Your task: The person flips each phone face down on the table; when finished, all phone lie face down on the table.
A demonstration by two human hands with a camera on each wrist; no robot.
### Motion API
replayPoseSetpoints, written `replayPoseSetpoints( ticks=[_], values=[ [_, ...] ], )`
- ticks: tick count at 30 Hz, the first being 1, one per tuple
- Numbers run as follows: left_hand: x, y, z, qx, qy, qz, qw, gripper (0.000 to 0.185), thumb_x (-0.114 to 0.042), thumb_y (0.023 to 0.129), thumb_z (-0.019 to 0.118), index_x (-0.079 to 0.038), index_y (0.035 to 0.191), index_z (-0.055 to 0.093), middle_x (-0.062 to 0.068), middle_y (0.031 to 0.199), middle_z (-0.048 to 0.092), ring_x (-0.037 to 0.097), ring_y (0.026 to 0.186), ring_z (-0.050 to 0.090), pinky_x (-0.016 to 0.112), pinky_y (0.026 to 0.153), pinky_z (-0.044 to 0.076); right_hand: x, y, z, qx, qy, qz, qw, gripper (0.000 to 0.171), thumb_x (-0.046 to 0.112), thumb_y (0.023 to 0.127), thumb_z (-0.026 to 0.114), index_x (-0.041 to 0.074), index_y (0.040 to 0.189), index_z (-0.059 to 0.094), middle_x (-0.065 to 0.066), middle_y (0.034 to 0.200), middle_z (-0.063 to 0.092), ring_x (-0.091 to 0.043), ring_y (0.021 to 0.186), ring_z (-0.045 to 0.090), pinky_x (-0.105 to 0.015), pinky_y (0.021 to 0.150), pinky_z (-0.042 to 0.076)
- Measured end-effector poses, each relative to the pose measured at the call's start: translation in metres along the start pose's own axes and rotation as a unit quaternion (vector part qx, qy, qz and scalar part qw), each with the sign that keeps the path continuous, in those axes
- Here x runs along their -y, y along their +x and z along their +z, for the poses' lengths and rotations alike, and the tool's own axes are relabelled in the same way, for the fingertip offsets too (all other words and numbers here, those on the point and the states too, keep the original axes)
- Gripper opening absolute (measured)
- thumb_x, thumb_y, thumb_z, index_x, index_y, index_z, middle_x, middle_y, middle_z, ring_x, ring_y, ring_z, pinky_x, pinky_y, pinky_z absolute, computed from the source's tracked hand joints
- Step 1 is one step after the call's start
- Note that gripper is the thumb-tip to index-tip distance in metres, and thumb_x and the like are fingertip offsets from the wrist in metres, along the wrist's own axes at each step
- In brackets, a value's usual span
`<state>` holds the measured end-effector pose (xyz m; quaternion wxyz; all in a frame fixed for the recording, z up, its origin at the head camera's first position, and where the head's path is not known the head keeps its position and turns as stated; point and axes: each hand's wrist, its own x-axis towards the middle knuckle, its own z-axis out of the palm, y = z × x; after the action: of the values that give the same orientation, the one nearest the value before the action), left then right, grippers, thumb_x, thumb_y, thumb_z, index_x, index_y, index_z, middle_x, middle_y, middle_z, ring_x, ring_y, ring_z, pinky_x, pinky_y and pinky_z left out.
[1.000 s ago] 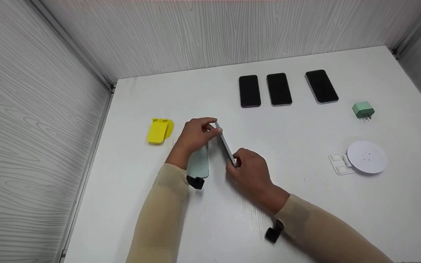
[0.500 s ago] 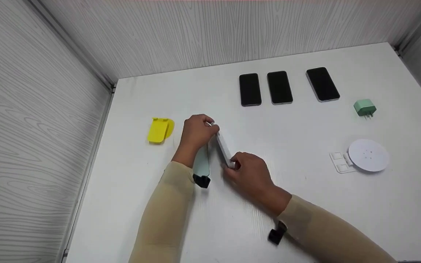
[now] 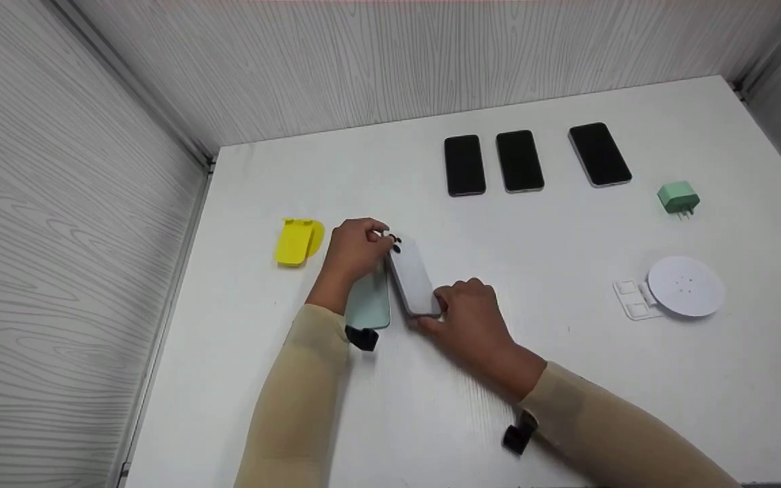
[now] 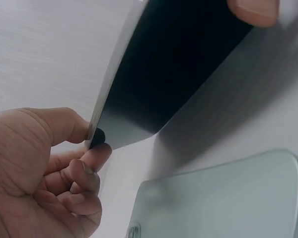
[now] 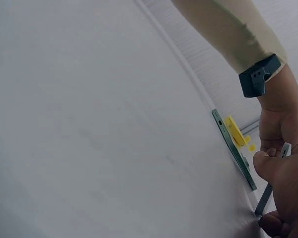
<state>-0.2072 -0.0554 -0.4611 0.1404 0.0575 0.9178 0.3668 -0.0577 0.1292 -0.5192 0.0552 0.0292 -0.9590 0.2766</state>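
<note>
Between both hands I hold a white smartphone [image 3: 413, 279], tilted on its long edge, its pale back with dark camera lenses turned toward the head view. My left hand [image 3: 355, 251] pinches the far, camera end between thumb and fingers. My right hand [image 3: 473, 317] grips the near end at its corners. In the left wrist view the phone's dark screen [image 4: 169, 69] faces the left side, tilted down toward the table. A pale green phone [image 3: 371, 302] lies back up just left of it, partly covered by my left hand and wrist.
A yellow phone stand [image 3: 293, 242] lies to the left. Three dark-screened phones, including the nearest-to-centre one [image 3: 464, 166], lie along the back. At the right are a green charger plug [image 3: 678, 197] and a white round-based stand [image 3: 686, 287]. Walls border the table.
The white phone, first seen nearly edge-on, has been rolled so its back shows from above. Both hands keep their hold at its ends, with only slight shifts.
</note>
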Motion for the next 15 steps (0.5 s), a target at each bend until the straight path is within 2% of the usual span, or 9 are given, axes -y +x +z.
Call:
replayPoseSetpoints(
  ticks=[4,9,12,15],
  values=[
    [0.0034,-0.0001,-0.0006,0.020,0.004,0.014,0.9997,0.036,-0.031,0.106,0.070,-0.015,0.138,0.074,0.007,0.117,0.075,0.023,0.098,0.067,0.040,0.089,0.059,-0.0011,0.0000,-0.0001,-0.001,0.009,0.010,1.000,0.050,0.056,0.080,0.092,0.018,0.077,0.060,0.004,0.068,0.052,-0.025,0.085,0.053,-0.048,0.091,0.045],
    [0.0053,-0.0010,-0.0009,0.048,0.023,0.063,0.9966,0.039,-0.029,0.106,0.070,-0.012,0.141,0.072,0.008,0.115,0.078,0.022,0.097,0.066,0.039,0.088,0.056,-0.0026,-0.0009,0.0004,0.002,0.010,0.011,1.000,0.055,0.058,0.077,0.094,0.018,0.075,0.056,0.003,0.067,0.051,-0.025,0.086,0.052,-0.048,0.094,0.044],
    [0.0058,-0.0006,-0.0019,0.073,0.036,0.088,0.9928,0.044,-0.028,0.105,0.072,-0.011,0.145,0.069,0.007,0.115,0.078,0.022,0.097,0.064,0.038,0.087,0.054,-0.0037,-0.0018,0.0002,0.003,0.008,0.008,1.000,0.056,0.058,0.076,0.095,0.018,0.076,0.055,0.003,0.068,0.051,-0.026,0.087,0.053,-0.049,0.094,0.044],
    [0.0058,0.0010,-0.0027,0.102,0.041,0.096,0.9893,0.051,-0.028,0.102,0.077,-0.012,0.149,0.066,0.006,0.119,0.076,0.024,0.105,0.063,0.040,0.092,0.054,-0.0060,-0.0033,-0.0010,0.004,0.006,0.009,1.000,0.056,0.059,0.076,0.095,0.018,0.079,0.057,0.003,0.072,0.053,-0.027,0.090,0.054,-0.051,0.096,0.044]
  ],
)
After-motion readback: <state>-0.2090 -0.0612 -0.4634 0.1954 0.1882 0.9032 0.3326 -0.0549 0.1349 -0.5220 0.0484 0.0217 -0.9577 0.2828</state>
